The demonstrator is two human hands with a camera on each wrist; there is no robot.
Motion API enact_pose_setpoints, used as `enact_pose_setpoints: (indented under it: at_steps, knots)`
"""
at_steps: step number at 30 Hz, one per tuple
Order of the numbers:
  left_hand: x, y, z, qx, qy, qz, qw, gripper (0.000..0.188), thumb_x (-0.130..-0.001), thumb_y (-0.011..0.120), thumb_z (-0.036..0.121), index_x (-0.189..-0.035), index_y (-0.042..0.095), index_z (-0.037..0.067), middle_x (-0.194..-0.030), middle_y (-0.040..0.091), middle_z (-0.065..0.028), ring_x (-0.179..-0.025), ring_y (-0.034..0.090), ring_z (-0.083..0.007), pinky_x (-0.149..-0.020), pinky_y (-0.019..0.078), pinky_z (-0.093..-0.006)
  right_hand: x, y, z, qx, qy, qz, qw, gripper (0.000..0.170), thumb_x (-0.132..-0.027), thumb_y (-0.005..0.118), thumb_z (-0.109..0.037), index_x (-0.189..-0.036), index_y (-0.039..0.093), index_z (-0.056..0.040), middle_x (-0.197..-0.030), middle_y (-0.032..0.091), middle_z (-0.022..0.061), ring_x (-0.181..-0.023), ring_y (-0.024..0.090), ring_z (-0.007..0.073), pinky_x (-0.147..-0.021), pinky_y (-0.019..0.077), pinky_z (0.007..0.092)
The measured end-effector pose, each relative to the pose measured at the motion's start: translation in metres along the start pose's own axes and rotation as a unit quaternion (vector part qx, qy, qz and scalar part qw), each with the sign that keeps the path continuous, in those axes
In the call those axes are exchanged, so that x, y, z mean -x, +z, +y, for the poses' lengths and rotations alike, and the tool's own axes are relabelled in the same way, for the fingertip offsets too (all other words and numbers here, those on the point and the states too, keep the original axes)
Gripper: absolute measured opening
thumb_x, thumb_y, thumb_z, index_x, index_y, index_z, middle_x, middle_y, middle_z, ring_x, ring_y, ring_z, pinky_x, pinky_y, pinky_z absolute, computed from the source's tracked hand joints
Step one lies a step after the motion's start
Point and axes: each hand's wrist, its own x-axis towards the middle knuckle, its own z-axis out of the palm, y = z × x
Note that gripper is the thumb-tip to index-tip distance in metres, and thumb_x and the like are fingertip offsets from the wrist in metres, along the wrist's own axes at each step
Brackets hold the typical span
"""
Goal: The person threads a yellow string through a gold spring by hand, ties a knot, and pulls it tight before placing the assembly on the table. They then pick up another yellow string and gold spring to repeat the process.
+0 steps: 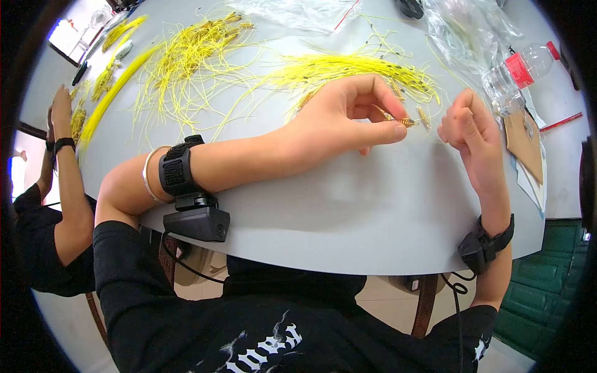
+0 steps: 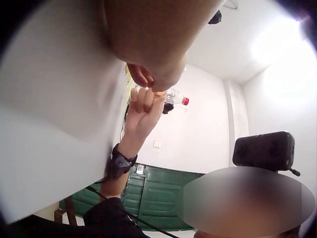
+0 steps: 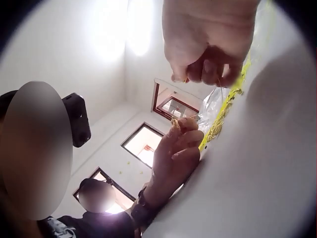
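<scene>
My left hand pinches a small gold wire coil between thumb and fingertips, above the grey table. In the right wrist view the coil sticks up from the fingertips of that hand. Close by on the right, my right hand has its fingers curled in, and a thin line shows at its fingertips in the right wrist view. Another gold coil lies on the table between the hands. Behind the left hand spreads a bundle of yellow lines with dark beads, with more coils partly hidden beside it.
Tangled yellow lines and a long yellow hank lie to the left. Clear plastic bags are at the back. A bottle with a red cap and brown cardboard lie at right. Another person's arm reaches in at far left.
</scene>
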Motion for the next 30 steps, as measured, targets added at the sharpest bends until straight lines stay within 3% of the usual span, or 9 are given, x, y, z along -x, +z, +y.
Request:
enact_pose_setpoints:
  at_steps: [2, 5, 11, 17, 20, 23, 30]
  knots:
    - [0.0, 0.001, 0.0, 0.004, 0.002, 0.008, 1.0, 0.022, -0.082, 0.065, 0.015, -0.097, 0.052, 0.005, -0.095, 0.057, -0.0029, -0.084, 0.053, -0.0076, -0.057, 0.0435, -0.019, 0.005, 0.003, -0.002, 0.01, 0.016, -0.012, 1.0, 0.014, -0.095, 0.041, -0.022, -0.095, 0.043, -0.0075, -0.064, 0.033, -0.005, -0.059, 0.03, 0.0052, -0.06, 0.0276, 0.021]
    - [-0.001, 0.004, 0.0, -0.01, 0.007, -0.008, 1.0, 0.025, -0.084, 0.063, 0.015, -0.103, 0.053, 0.004, -0.096, 0.058, -0.0033, -0.083, 0.053, -0.0074, -0.059, 0.0447, -0.0196, 0.01, 0.01, -0.006, -0.061, -0.017, -0.058, 0.996, 0.011, -0.093, 0.038, -0.016, -0.099, 0.042, -0.0072, -0.068, 0.036, -0.0031, -0.064, 0.033, 0.0057, -0.059, 0.0269, 0.0189]
    - [-0.002, 0.004, 0.006, -0.009, -0.04, -0.021, 0.999, 0.024, -0.086, 0.06, 0.017, -0.106, 0.055, 0.004, -0.096, 0.06, -0.004, -0.085, 0.054, -0.0076, -0.062, 0.0459, -0.0199, 0.013, 0.02, -0.006, 0.065, -0.066, -0.026, 0.995, 0.012, -0.09, 0.041, -0.003, -0.101, 0.041, -0.0052, -0.072, 0.042, -0.0005, -0.067, 0.039, 0.0081, -0.062, 0.0336, 0.0203]
    - [-0.002, 0.004, 0.002, -0.023, -0.019, -0.017, 0.999, 0.024, -0.087, 0.059, 0.017, -0.105, 0.053, 0.004, -0.096, 0.06, -0.0045, -0.083, 0.055, -0.0078, -0.063, 0.0466, -0.0207, 0.01, 0.022, 0.005, 0.115, -0.088, -0.044, 0.988, 0.013, -0.089, 0.048, -0.002, -0.1, 0.041, -0.0052, -0.071, 0.056, 0.0023, -0.065, 0.051, 0.0097, -0.063, 0.0417, 0.022]
    - [-0.003, 0.003, 0.001, -0.018, -0.019, -0.011, 1.0, 0.021, -0.086, 0.06, 0.016, -0.102, 0.053, 0.004, -0.096, 0.06, -0.0053, -0.083, 0.056, -0.0084, -0.062, 0.0467, -0.0206, 0.01, 0.022, 0.009, 0.142, -0.126, -0.011, 0.982, 0.012, -0.09, 0.048, -0.005, -0.099, 0.041, -0.0055, -0.07, 0.057, 0.0023, -0.062, 0.05, 0.0081, -0.06, 0.0399, 0.0202]
    - [-0.002, 0.003, 0.0, -0.018, -0.019, -0.007, 1.0, 0.019, -0.085, 0.061, 0.015, -0.099, 0.053, 0.004, -0.095, 0.06, -0.0057, -0.083, 0.057, -0.0089, -0.061, 0.0467, -0.0206, 0.01, 0.022, 0.0, 0.117, -0.034, 0.035, 0.992, 0.011, -0.091, 0.049, -0.009, -0.098, 0.041, -0.0059, -0.071, 0.057, 0.0028, -0.062, 0.049, 0.0064, -0.057, 0.0373, 0.0182]
    - [-0.003, 0.002, -0.001, -0.012, -0.023, -0.023, 0.999, 0.019, -0.083, 0.063, 0.012, -0.095, 0.052, 0.003, -0.093, 0.059, -0.005, -0.084, 0.057, -0.0088, -0.061, 0.0472, -0.0211, 0.007, 0.022, 0.002, -0.041, 0.035, 0.036, 0.998, 0.009, -0.091, 0.05, -0.011, -0.095, 0.043, -0.0078, -0.071, 0.057, 0.0027, -0.061, 0.046, 0.0051, -0.054, 0.0354, 0.0175]
